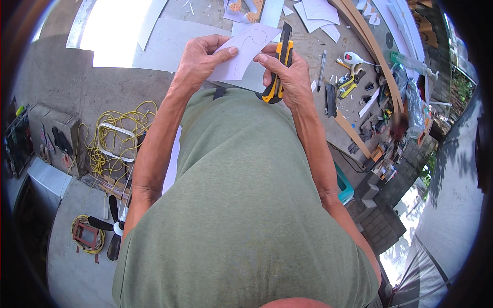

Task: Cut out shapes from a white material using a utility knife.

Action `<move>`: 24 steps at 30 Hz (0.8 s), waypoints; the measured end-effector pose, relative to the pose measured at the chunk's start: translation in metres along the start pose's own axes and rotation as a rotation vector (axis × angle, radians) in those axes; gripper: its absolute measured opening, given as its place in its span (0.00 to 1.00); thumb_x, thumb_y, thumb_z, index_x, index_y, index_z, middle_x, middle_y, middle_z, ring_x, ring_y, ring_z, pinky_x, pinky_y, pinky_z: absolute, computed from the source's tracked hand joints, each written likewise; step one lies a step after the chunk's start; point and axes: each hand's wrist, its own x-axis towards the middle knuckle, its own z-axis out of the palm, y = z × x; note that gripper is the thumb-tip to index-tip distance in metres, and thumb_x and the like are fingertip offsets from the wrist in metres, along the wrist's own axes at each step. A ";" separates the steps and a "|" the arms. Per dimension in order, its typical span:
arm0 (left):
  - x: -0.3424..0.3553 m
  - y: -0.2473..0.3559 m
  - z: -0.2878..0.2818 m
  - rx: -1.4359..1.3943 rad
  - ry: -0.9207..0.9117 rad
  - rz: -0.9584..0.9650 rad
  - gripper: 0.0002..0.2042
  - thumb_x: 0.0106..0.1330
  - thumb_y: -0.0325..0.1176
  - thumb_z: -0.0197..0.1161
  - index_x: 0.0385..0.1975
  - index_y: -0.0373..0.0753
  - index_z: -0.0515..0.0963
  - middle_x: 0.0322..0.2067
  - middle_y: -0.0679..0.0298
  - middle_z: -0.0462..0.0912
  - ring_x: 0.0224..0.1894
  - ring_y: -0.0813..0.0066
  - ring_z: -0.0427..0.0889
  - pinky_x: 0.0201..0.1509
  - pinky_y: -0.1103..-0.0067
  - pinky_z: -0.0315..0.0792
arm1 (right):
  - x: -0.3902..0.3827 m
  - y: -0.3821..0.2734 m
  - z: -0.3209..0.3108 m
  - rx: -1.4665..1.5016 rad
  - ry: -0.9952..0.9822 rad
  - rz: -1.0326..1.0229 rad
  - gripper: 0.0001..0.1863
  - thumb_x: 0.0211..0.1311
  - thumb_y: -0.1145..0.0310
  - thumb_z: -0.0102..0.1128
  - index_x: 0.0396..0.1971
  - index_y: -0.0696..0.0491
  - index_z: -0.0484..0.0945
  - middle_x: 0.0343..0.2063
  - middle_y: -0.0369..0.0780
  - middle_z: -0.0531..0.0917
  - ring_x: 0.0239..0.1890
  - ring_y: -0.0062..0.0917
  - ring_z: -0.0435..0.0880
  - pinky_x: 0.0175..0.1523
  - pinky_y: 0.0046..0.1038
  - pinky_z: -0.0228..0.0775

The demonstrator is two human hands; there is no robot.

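The left hand pinches a pale sheet piece beyond the green shirt; its curved outline is drawn but seemingly not yet cut out. The right hand, apart from the left, grips a yellow-and-black utility knife. Farther out are yellow-handled pliers, white sheets and orange patches with indistinct lettering.

The left arm and right arm, both bare, stretch forward and slant inward toward each other. The left grip pinches, its thumb on top and pointing right; the right grip is curled, its thumb pointing left, near the other thumb
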 end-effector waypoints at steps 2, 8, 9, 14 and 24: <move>-0.002 -0.001 0.001 -0.040 -0.008 -0.019 0.19 0.63 0.36 0.75 0.49 0.30 0.83 0.35 0.59 0.89 0.34 0.79 0.85 0.39 0.81 0.78 | 0.000 0.000 0.000 -0.006 0.006 -0.004 0.21 0.55 0.68 0.78 0.45 0.62 0.80 0.28 0.39 0.84 0.17 0.18 0.79 0.21 0.21 0.72; -0.008 -0.001 0.013 -0.212 -0.067 -0.093 0.19 0.62 0.31 0.75 0.50 0.27 0.81 0.36 0.56 0.89 0.34 0.78 0.87 0.39 0.81 0.80 | 0.000 0.009 -0.001 -0.021 -0.034 -0.021 0.15 0.55 0.71 0.77 0.38 0.58 0.80 0.25 0.37 0.82 0.18 0.18 0.79 0.21 0.20 0.70; -0.008 -0.003 0.013 -0.211 -0.069 -0.093 0.19 0.62 0.31 0.75 0.50 0.27 0.81 0.36 0.56 0.89 0.34 0.78 0.87 0.39 0.81 0.80 | 0.000 0.010 -0.002 -0.022 -0.032 -0.033 0.13 0.55 0.72 0.76 0.37 0.58 0.80 0.24 0.37 0.82 0.18 0.17 0.79 0.22 0.20 0.70; -0.012 -0.004 0.013 -0.272 -0.090 -0.095 0.18 0.62 0.29 0.74 0.49 0.27 0.81 0.37 0.55 0.89 0.35 0.76 0.87 0.40 0.80 0.82 | -0.003 0.008 -0.004 -0.014 -0.055 -0.009 0.11 0.55 0.74 0.75 0.34 0.58 0.80 0.22 0.36 0.81 0.18 0.17 0.79 0.22 0.21 0.71; -0.014 -0.004 0.019 -0.281 -0.071 -0.085 0.18 0.63 0.29 0.74 0.50 0.27 0.80 0.37 0.55 0.89 0.34 0.77 0.88 0.38 0.81 0.82 | -0.004 0.006 -0.011 0.002 -0.115 0.097 0.12 0.57 0.72 0.75 0.36 0.60 0.81 0.23 0.37 0.83 0.18 0.18 0.80 0.23 0.21 0.71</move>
